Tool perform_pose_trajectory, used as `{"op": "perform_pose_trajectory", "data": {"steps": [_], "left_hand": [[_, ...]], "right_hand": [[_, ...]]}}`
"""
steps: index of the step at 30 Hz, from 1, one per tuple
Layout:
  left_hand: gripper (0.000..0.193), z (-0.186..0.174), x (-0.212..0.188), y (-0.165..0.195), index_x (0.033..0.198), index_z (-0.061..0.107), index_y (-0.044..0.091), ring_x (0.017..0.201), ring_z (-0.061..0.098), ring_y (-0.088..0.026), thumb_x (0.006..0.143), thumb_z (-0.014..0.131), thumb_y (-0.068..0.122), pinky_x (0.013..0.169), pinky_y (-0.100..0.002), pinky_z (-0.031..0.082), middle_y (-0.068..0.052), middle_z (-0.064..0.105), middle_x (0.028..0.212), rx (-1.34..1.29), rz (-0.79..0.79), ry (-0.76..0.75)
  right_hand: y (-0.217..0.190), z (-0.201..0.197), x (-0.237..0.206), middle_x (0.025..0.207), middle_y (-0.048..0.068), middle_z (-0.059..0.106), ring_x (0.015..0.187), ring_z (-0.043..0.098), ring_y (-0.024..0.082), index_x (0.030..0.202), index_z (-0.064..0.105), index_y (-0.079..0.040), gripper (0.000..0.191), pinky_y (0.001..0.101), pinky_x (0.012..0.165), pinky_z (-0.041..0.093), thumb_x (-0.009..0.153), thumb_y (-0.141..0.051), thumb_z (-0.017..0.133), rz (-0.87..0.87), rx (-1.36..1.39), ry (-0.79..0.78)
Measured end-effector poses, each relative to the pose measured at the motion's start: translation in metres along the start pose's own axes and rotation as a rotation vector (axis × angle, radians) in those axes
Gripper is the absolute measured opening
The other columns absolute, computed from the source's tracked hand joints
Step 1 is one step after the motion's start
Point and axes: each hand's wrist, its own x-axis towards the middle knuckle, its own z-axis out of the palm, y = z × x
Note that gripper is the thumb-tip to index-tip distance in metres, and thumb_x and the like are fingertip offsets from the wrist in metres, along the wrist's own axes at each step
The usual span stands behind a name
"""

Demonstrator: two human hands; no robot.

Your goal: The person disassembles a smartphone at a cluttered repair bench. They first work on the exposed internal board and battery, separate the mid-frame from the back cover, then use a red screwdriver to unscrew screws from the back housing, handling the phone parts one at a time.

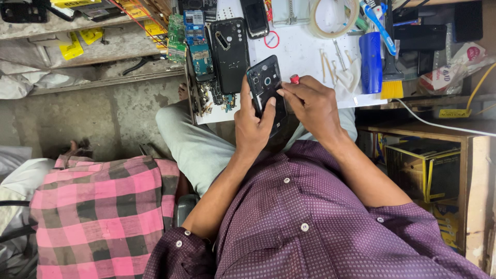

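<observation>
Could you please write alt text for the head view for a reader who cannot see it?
The left hand grips an opened black phone body while the right hand works on it with a red-handled tool, above a cluttered white work board bearing a black back cover.

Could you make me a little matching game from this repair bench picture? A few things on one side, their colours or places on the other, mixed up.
Things:
1. opened phone
2. roll of tape
3. brush
4. circuit board

Descriptions:
A. green, at the bench's left edge
B. yellow bristles, right side of bench
C. held in the left hand
D. clear ring at the top

Pairs: 1-C, 2-D, 3-B, 4-A
</observation>
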Motion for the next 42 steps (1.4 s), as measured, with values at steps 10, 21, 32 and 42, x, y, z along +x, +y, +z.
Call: {"op": "perform_pose_trajectory", "data": {"steps": [10, 21, 32, 42], "left_hand": [[0.072, 0.004, -0.001, -0.006, 0.162, 0.025, 0.003, 0.099, 0.080, -0.022, 0.103, 0.066, 0.010, 0.081, -0.031, 0.062, -0.017, 0.077, 0.113, 0.025, -0.010, -0.024], [0.072, 0.009, 0.000, 0.001, 0.162, 0.024, 0.004, 0.093, 0.078, -0.021, 0.103, 0.065, 0.011, 0.079, -0.031, 0.062, -0.018, 0.076, 0.112, 0.005, -0.038, 0.054], [0.072, 0.008, -0.003, 0.000, 0.161, 0.024, 0.003, 0.104, 0.078, -0.029, 0.103, 0.065, 0.010, 0.082, -0.036, 0.064, -0.023, 0.073, 0.120, 0.104, 0.037, 0.025], [0.071, 0.002, 0.012, -0.020, 0.162, 0.027, 0.003, 0.118, 0.061, -0.015, 0.103, 0.066, 0.003, 0.105, -0.030, 0.051, -0.008, 0.060, 0.134, -0.762, -0.191, 0.034]], "right_hand": [[0.004, 0.003, -0.002, 0.084, 0.011, 0.067, 0.066, 0.064, 0.018, 0.105, 0.077, 0.000, 0.011, 0.0299, 0.059, 0.048, 0.094, -0.001, 0.077, 0.103, 0.055, 0.043], [0.003, 0.012, -0.011, 0.091, 0.014, 0.065, 0.081, 0.068, 0.027, 0.121, 0.073, 0.001, 0.025, 0.0357, 0.069, 0.054, 0.096, -0.001, 0.078, -0.047, -0.002, 0.094], [0.011, 0.022, -0.010, 0.096, 0.015, 0.064, 0.076, 0.067, 0.025, 0.103, 0.071, 0.001, 0.015, 0.0338, 0.064, 0.054, 0.090, 0.002, 0.079, -0.161, -0.116, 0.135], [0.023, 0.001, -0.006, 0.084, 0.000, 0.066, 0.066, 0.060, 0.006, 0.112, 0.072, 0.000, 0.018, 0.0218, 0.058, 0.050, 0.101, -0.014, 0.069, 0.614, 0.686, -0.093]]}}
